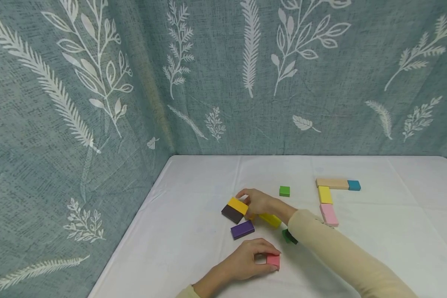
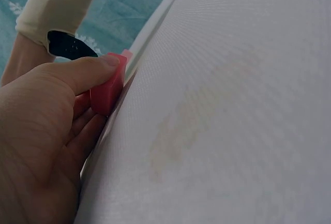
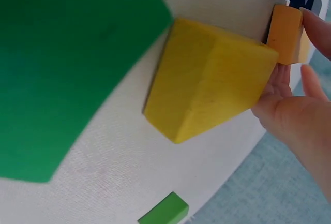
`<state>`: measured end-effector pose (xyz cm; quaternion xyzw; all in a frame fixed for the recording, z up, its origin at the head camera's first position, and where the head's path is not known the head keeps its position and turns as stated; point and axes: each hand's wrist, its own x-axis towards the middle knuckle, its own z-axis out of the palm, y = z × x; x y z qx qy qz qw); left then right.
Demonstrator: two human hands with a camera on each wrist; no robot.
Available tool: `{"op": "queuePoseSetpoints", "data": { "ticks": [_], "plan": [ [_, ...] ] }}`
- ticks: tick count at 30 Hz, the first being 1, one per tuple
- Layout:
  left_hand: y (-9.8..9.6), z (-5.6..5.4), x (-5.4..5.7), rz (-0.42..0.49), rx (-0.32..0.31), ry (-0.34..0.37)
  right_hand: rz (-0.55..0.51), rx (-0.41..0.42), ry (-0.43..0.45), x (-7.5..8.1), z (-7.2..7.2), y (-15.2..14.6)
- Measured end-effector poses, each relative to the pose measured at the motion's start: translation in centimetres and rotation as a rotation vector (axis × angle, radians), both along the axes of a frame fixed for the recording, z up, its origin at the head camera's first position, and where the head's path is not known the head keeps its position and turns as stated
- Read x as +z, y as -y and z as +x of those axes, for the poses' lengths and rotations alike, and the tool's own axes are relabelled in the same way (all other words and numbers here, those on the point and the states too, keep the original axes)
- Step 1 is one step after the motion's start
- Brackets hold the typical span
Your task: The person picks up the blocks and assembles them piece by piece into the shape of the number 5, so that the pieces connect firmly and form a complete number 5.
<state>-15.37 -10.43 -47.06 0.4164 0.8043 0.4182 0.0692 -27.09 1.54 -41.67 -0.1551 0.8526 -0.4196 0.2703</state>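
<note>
My left hand (image 1: 243, 260) pinches a small pinkish-red block (image 1: 273, 260) between thumb and fingers, low over the white cloth. In the left wrist view, the thumb lies along one end of this red block (image 2: 107, 87). Farther out, my right hand (image 1: 260, 202) holds an orange-yellow block (image 1: 238, 205) by its ends, thumb and fingers curled about it. That block lies against a dark brown block (image 1: 232, 214). In the right wrist view, the thumb touches one edge of the orange block (image 3: 285, 33). A bit of orange under the hand is mostly hidden.
Nearby lie a purple block (image 1: 242, 229), a yellow block (image 1: 271, 220) and a dark green block (image 1: 290, 236), partly under the right sleeve. A bright green block (image 1: 284, 191) sits behind. At right, wooden (image 1: 332, 183), blue (image 1: 354, 185), yellow (image 1: 325, 194) and pink (image 1: 329, 215) blocks form a corner.
</note>
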Motion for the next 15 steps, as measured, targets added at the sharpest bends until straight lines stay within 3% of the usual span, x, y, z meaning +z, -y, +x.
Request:
{"op": "queuePoseSetpoints", "data": {
  "ticks": [9,15],
  "plan": [
    [-0.09,-0.14,-0.25,0.012,-0.009,-0.037,0.081,0.009,-0.046,-0.37,-0.11,0.22],
    [-0.05,-0.09,-0.18,-0.002,0.004,-0.005,0.081,-0.015,-0.048,-0.51,-0.42,-0.08]
  ]
}}
